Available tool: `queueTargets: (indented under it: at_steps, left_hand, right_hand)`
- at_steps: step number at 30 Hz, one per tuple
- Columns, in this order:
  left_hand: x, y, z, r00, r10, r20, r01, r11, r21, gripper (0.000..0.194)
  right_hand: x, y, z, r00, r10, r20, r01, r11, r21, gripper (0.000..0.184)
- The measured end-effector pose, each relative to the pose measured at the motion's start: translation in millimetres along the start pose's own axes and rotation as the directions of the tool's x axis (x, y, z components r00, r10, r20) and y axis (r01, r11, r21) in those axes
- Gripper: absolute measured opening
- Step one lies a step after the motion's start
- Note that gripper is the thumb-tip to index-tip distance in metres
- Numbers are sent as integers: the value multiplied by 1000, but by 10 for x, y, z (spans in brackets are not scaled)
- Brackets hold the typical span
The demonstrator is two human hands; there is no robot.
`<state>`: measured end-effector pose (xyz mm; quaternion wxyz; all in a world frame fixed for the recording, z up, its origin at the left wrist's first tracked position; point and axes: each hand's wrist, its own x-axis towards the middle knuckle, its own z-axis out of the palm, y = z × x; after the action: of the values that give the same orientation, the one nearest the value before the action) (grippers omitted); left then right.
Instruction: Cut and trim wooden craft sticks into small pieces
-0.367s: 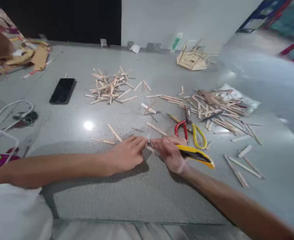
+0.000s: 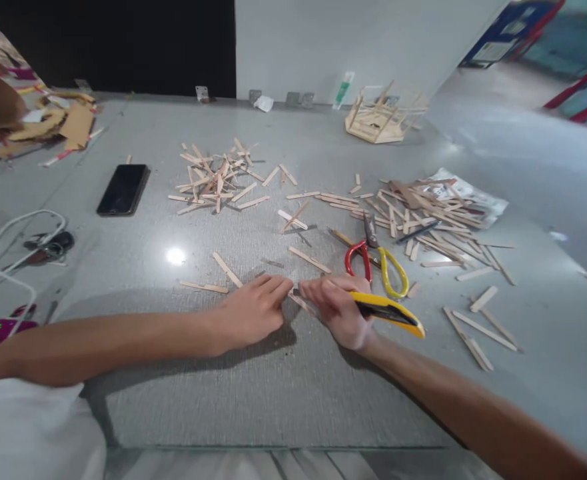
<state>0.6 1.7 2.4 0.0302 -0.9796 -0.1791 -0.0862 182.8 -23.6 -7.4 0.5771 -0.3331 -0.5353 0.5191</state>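
Observation:
My right hand is closed around a yellow and black utility knife, its blade end pointing left toward my other hand. Fingers curled on the table, my left hand presses down a wooden stick, whose end shows between the two hands. Most of that stick is hidden by my fingers. Loose craft sticks lie just beyond my left hand. Beyond my right hand rest scissors with one red and one yellow handle, on top of a pencil.
A pile of sticks lies at centre left, another heap by a plastic packet at right. A stick-built frame stands near the wall. A phone and white cable are on the left.
The view has shifted slightly and become sharper. Both hands stay in nearly the same place, with the knife still in my right hand.

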Motion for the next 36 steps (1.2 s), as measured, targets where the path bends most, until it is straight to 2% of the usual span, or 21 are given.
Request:
queueTargets:
  at_steps: [9, 17, 23, 28, 33, 36]
  left_hand:
    - [-3, 9, 10, 1000, 7, -11, -7, 1000, -13, 20]
    - [-5, -20, -22, 999, 15, 41, -12, 998, -64, 21]
    - [-4, -22, -45, 997, 19, 80, -16, 999, -36, 20]
    - [-5, -18, -42, 999, 3, 46, 0, 998, -69, 24]
    - [0, -15, -24, 998, 3, 58, 2, 996, -85, 22]
    - [-3, -12, -5, 1000, 5, 21, -3, 996, -94, 24]
  right_hand:
    - [-14, -57, 11, 999, -40, -13, 41, 996, 73, 48]
    - [19, -116, 79, 992, -117, -39, 120, 987, 110, 46]
    - [20, -43, 80, 993, -107, -44, 111, 989, 102, 47]
    - [16, 1, 87, 995, -90, -42, 94, 991, 98, 46]
    - [9, -5, 84, 997, -72, -35, 74, 995, 73, 47]
    - [-3, -15, 55, 999, -33, -11, 34, 999, 29, 49]
